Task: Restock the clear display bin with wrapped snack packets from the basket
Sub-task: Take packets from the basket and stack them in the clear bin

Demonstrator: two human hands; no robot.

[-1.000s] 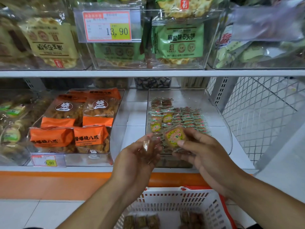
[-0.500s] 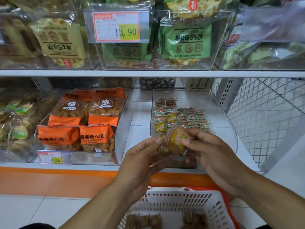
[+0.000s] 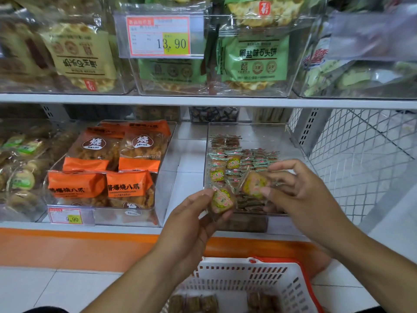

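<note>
My right hand pinches a packet already over the clear bin, nearer than my left hand, whose fingers pinch another packet, seemingly just outside the near wall.

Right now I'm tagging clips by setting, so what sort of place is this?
Most likely a snack aisle in a shop: white shelves carry clear plastic display bins of wrapped snacks, printed price tags read 13.90 and 9.90, and a white-and-red shopping basket sits below.

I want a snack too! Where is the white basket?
In the head view, the white basket sits at the bottom, right of centre, on the floor below the orange shelf edge, under both hands.
</note>
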